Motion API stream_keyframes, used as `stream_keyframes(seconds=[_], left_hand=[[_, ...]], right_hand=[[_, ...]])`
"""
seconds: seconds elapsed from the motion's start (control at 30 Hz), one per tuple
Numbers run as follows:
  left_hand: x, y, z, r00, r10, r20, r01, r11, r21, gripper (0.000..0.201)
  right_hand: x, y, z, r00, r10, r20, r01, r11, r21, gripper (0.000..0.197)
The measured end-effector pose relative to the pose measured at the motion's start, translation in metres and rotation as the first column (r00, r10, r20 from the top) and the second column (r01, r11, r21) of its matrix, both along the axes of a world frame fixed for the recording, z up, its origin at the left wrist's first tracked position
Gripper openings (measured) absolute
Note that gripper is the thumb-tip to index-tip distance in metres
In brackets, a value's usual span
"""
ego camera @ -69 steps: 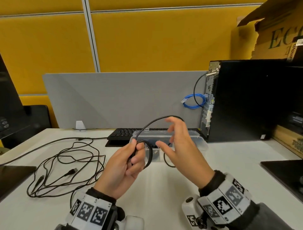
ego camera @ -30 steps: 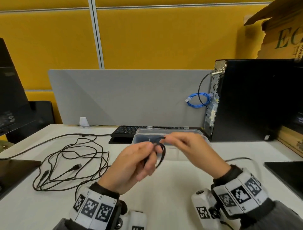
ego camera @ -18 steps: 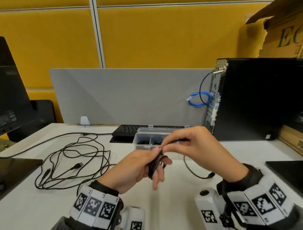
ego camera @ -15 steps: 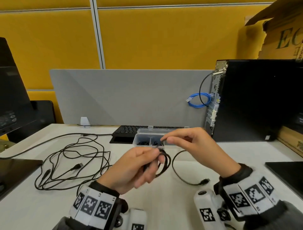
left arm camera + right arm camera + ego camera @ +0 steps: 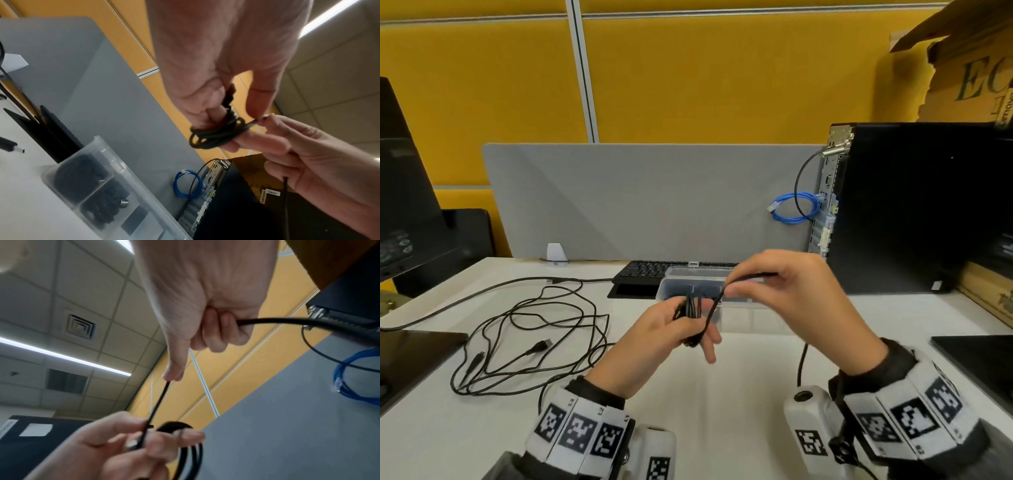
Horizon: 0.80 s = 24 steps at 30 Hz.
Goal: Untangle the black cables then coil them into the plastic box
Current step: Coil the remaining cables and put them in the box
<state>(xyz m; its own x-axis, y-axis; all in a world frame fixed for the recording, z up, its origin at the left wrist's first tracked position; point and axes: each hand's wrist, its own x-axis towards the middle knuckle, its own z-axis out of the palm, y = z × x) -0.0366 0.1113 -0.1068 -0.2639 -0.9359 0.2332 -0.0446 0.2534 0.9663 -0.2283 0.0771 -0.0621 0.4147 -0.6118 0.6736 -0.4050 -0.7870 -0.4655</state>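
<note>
Head view: a small coil of black cable (image 5: 690, 313) is held above the white desk (image 5: 722, 428) by the left hand (image 5: 654, 334), whose fingers are curled round the loops, with one finger stretched out below them. In the left wrist view the coil (image 5: 213, 135) is seen wound round those fingers in several turns, held against the palm. The free run of the same cable is pinched between thumb and forefinger of the right hand (image 5: 794, 301), just beside the coil; the other fingers are folded onto the cable. In the right wrist view the strand (image 5: 158, 402) is drawn taut from the right fingertips down to the left hand (image 5: 115, 444). Below the right wrist, the cable's tail (image 5: 801, 363) is seen hanging towards the desk.

A clear plastic box (image 5: 736, 308) is placed on the desk just behind the hands, before a black keyboard (image 5: 643, 270). Dark coiled cables are seen through its wall in the left wrist view (image 5: 86, 178). A loose tangle of black cables (image 5: 534, 335) is spread on the desk to the left, well apart from the box. A black computer tower (image 5: 914, 205) is stood at the right, with a blue cable (image 5: 794, 209) looped at its back, against a grey partition (image 5: 637, 198).
</note>
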Motion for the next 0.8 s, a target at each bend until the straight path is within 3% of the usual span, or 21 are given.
stream_keyframes(seconds=[0.13, 0.2, 0.27, 0.33, 0.4, 0.5, 0.57, 0.67, 0.73, 0.8], left_hand=[[-0.005, 0.007, 0.003, 0.991, -0.129, -0.033, 0.129, 0.991, 0.014, 0.034], [-0.006, 0.008, 0.006, 0.990, -0.100, -0.104, 0.099, 0.995, -0.017, 0.018], [-0.004, 0.009, 0.008, 0.971, -0.052, -0.233, 0.045, 0.998, -0.036, 0.018], [-0.006, 0.009, 0.011, 0.941, -0.009, -0.337, -0.009, 0.999, -0.052, 0.016], [-0.010, 0.005, 0.010, 0.878, 0.052, -0.475, -0.074, 0.997, -0.027, 0.019], [-0.004, -0.005, 0.006, 0.787, 0.119, -0.605, -0.137, 0.990, 0.017, 0.033], [-0.001, -0.008, 0.004, 0.841, 0.178, -0.511, -0.186, 0.982, 0.036, 0.035], [-0.004, -0.004, 0.002, 0.963, 0.143, -0.229, -0.138, 0.990, 0.038, 0.048], [-0.005, 0.001, 0.002, 0.996, -0.014, -0.089, 0.017, 1.000, 0.026, 0.047], [-0.002, 0.004, 0.002, 0.995, -0.101, -0.015, 0.102, 0.994, 0.038, 0.039]], right_hand=[[0.004, -0.010, -0.014, 1.000, 0.002, 0.005, -0.003, 0.992, 0.123, 0.017], [0.008, -0.017, -0.023, 0.996, 0.075, -0.042, -0.061, 0.962, 0.265, 0.025], [0.007, -0.023, -0.030, 0.981, 0.088, -0.175, -0.022, 0.937, 0.348, 0.025], [0.004, -0.024, -0.035, 0.917, 0.151, -0.369, 0.014, 0.913, 0.407, 0.025], [0.005, -0.019, -0.040, 0.805, 0.283, -0.522, 0.007, 0.874, 0.485, 0.028], [0.014, -0.004, -0.036, 0.687, 0.346, -0.639, -0.043, 0.897, 0.439, 0.028], [0.018, 0.003, -0.024, 0.772, 0.256, -0.582, -0.102, 0.954, 0.283, 0.023], [0.009, 0.004, -0.009, 0.959, 0.029, -0.281, -0.045, 0.998, -0.049, 0.016], [0.006, 0.000, -0.008, 0.991, 0.023, -0.131, -0.030, 0.998, -0.050, 0.009], [0.009, -0.003, -0.013, 0.987, 0.152, -0.049, -0.142, 0.978, 0.155, 0.007]])
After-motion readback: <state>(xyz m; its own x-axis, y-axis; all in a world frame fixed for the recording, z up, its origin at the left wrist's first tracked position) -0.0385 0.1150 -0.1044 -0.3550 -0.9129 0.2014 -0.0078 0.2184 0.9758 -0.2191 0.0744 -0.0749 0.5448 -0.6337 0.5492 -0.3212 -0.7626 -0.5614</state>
